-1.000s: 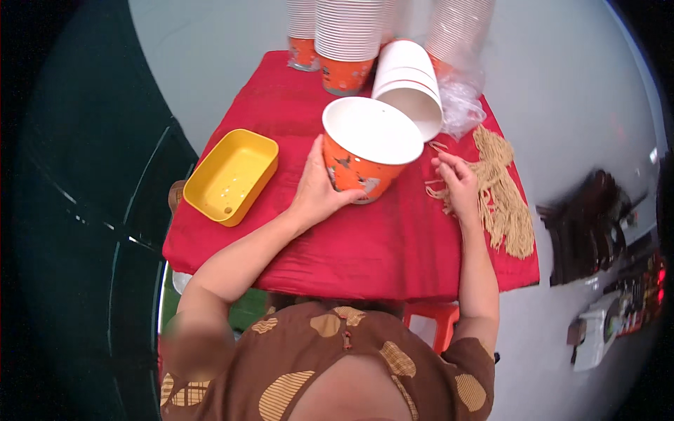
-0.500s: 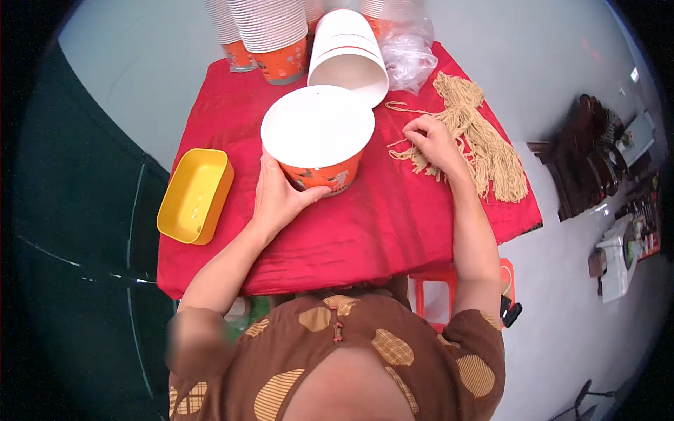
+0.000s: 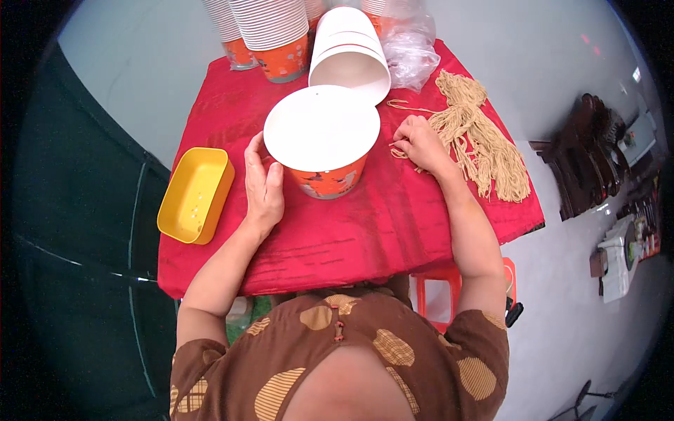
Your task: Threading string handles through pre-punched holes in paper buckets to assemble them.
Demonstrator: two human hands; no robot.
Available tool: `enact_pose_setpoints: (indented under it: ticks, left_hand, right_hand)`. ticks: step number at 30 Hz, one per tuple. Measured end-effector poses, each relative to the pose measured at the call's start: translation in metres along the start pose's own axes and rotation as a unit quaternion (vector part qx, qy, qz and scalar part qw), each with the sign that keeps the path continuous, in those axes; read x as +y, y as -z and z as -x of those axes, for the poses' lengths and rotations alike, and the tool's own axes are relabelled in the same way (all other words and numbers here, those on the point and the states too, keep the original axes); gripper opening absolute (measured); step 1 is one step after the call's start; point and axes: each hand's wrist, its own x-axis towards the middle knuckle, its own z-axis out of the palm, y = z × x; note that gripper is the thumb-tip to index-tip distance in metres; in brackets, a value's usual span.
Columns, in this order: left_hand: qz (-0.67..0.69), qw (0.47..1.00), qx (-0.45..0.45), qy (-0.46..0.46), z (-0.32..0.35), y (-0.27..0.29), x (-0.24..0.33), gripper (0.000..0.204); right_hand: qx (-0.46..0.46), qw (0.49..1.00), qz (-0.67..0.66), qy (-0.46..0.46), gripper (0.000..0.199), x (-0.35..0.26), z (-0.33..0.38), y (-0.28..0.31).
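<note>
Has loosened the left hand from its wrap of half a second ago around the orange paper bucket; now holds thumb and fingers apart beside the wall, contact unclear, apparently leaving it upright on the red-clothed desk without a firm grip. Has lowered the right hand over loose ends of the tan yarn bundle, with fingertips close together; cannot tell whether pinching a strand. Offers open cloth toward the front edge and the yellow tub, but tight room behind, against the lying bucket stack.
</note>
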Motion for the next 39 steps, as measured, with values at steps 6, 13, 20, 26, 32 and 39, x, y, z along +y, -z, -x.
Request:
enact_pose_setpoints:
  ticks: [6, 13, 20, 26, 32, 39]
  left_hand:
    - [0.007, 0.994, 0.022, -0.103, -0.009, 0.011, 0.000, 0.066]
    - [-0.111, 0.955, -0.045, -0.272, -0.026, 0.034, 0.042, 0.055]
    - [-0.173, 0.935, -0.113, -0.287, -0.018, 0.030, 0.064, 0.026]
    - [-0.179, 0.937, -0.120, -0.274, 0.001, 0.027, 0.092, 0.026]
    - [-0.164, 0.947, -0.073, -0.265, 0.018, 0.028, 0.119, 0.037]
    - [-0.140, 0.949, -0.087, -0.270, 0.031, 0.018, 0.135, 0.036]
  right_hand:
    - [0.020, 0.999, 0.023, 0.017, 0.007, 0.004, -0.004, -0.008]
    - [0.153, 0.976, -0.152, -0.034, 0.008, -0.001, -0.007, 0.001]
    - [0.160, 0.913, -0.361, -0.104, 0.009, -0.062, 0.004, 0.040]
    - [0.105, 0.860, -0.489, -0.098, 0.006, -0.142, 0.044, 0.056]
    - [0.056, 0.818, -0.560, -0.114, 0.004, -0.186, 0.070, 0.051]
    - [0.023, 0.793, -0.600, -0.102, 0.005, -0.203, 0.076, 0.053]
